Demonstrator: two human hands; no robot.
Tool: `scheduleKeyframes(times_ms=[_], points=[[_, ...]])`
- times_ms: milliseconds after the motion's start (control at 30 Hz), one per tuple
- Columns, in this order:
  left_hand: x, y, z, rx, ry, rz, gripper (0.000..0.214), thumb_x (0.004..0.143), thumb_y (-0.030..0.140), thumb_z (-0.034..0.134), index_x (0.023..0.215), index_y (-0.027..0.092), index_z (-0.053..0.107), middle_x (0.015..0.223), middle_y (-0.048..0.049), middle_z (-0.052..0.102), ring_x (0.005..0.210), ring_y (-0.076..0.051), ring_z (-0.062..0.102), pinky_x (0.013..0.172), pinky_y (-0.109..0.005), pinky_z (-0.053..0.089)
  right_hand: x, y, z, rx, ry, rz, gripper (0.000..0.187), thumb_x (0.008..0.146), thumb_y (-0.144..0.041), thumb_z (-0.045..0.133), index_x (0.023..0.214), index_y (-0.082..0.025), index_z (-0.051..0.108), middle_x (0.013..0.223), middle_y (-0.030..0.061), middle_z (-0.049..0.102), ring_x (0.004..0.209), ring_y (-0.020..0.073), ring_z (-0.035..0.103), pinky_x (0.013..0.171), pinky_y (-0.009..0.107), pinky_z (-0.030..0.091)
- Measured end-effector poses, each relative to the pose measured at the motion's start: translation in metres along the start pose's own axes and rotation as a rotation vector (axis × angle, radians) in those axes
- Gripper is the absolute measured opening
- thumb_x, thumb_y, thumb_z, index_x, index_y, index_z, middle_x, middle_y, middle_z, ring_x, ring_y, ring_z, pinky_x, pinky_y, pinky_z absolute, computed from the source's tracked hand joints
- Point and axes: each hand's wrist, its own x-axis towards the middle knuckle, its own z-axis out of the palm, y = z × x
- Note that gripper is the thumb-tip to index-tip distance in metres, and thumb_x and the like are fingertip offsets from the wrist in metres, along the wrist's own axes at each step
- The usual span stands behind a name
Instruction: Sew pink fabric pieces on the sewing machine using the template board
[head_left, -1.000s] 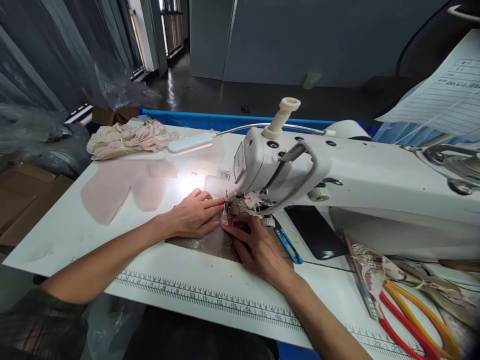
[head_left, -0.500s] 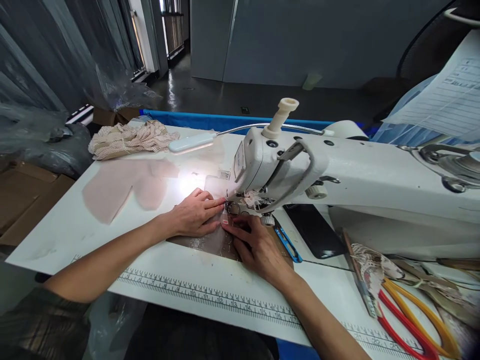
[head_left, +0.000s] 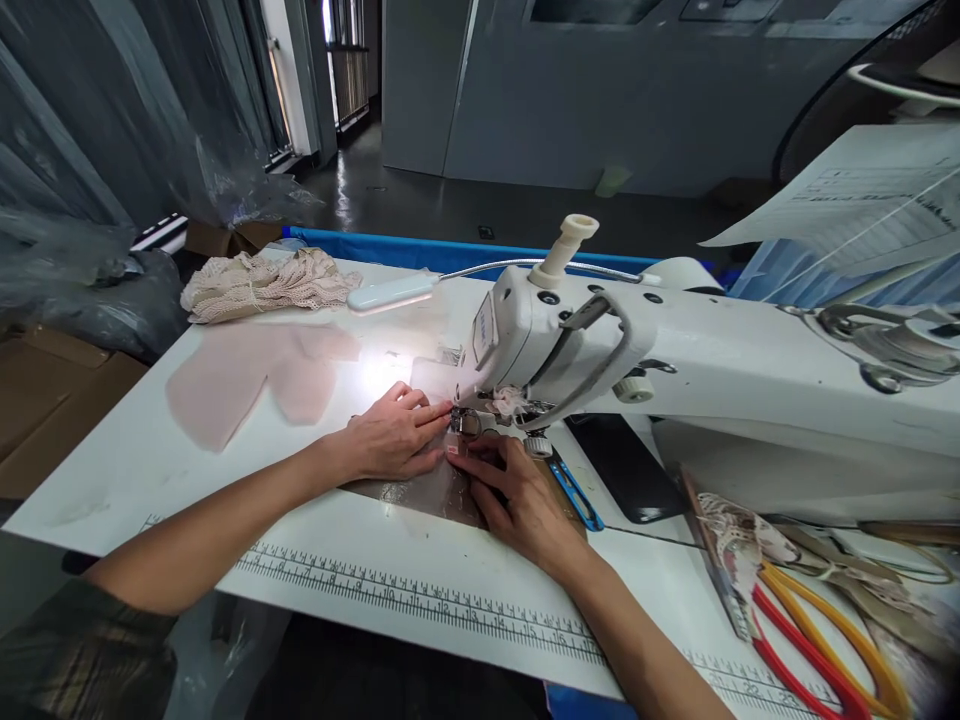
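Sheer pale fabric (head_left: pixel 433 374) lies under the presser foot (head_left: pixel 465 423) of a white sewing machine (head_left: pixel 577 330). My left hand (head_left: pixel 397 435) rests flat on this fabric, left of the foot, with its fingers stretched toward the needle area. In front of the foot, a small white label (head_left: pixel 452 448) with a red mark sits on the cloth. The index fingertip of my right hand (head_left: pixel 514 490) touches the label's edge; the thumb is apart from it and the other fingers are bent, partly hidden under the machine head. A brown plate (head_left: pixel 457 497) shows beneath the cloth.
Cut pink fabric pieces (head_left: pixel 225 380) and a bundle of lace trim (head_left: pixel 262 285) lie to the left. Blue thread snips (head_left: pixel 576 492), a black phone (head_left: pixel 630 465) and red-and-yellow-handled scissors (head_left: pixel 832 640) lie on the right. A lamp (head_left: pixel 394 293) lights the cloth.
The camera view has tilted up slightly, and the hanging paper at right sits lower and further left. Both hands stay almost where they were on the fabric.
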Motion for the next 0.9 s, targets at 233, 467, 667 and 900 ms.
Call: scheduleKeyframes(times_ms=[233, 467, 667, 900], points=[[0.002, 0.000, -0.002, 0.015, 0.001, 0.004, 0.042, 0.098, 0.038, 0.039, 0.121, 0.009, 0.059, 0.129, -0.0158, 0.060, 0.098, -0.027, 0.055, 0.081, -0.044, 0.041, -0.001, 0.001, 0.002, 0.037, 0.023, 0.015, 0.037, 0.089, -0.013, 0.050, 0.119, -0.027, 0.068, 0.113, 0.0111, 0.055, 0.105, 0.0249, 0.058, 0.088, 0.045, 0.056], [0.004, 0.001, -0.003, 0.084, 0.001, -0.010, 0.040, 0.099, 0.039, 0.039, 0.113, 0.009, 0.061, 0.115, -0.0165, 0.064, 0.095, -0.028, 0.055, 0.077, -0.043, 0.038, -0.003, 0.001, 0.004, -0.005, 0.050, -0.002, 0.036, 0.091, -0.015, 0.050, 0.122, -0.024, 0.065, 0.113, 0.0133, 0.055, 0.106, 0.0259, 0.058, 0.087, 0.046, 0.058], [0.008, 0.003, -0.001, 0.151, 0.018, -0.059, 0.039, 0.099, 0.039, 0.035, 0.097, 0.012, 0.064, 0.093, -0.0135, 0.065, 0.087, -0.028, 0.055, 0.069, -0.040, 0.035, 0.000, 0.000, 0.007, -0.058, 0.049, 0.000, 0.038, 0.096, -0.020, 0.045, 0.132, -0.023, 0.058, 0.115, 0.0153, 0.055, 0.102, 0.0265, 0.060, 0.082, 0.045, 0.058], [0.011, 0.009, 0.003, 0.120, 0.030, -0.214, 0.033, 0.098, 0.038, 0.039, 0.097, 0.013, 0.062, 0.095, -0.0131, 0.063, 0.092, -0.029, 0.056, 0.073, -0.041, 0.038, 0.000, 0.000, 0.006, -0.077, 0.023, 0.024, 0.039, 0.097, -0.022, 0.039, 0.132, -0.019, 0.056, 0.111, 0.0168, 0.055, 0.094, 0.0256, 0.062, 0.083, 0.044, 0.057]])
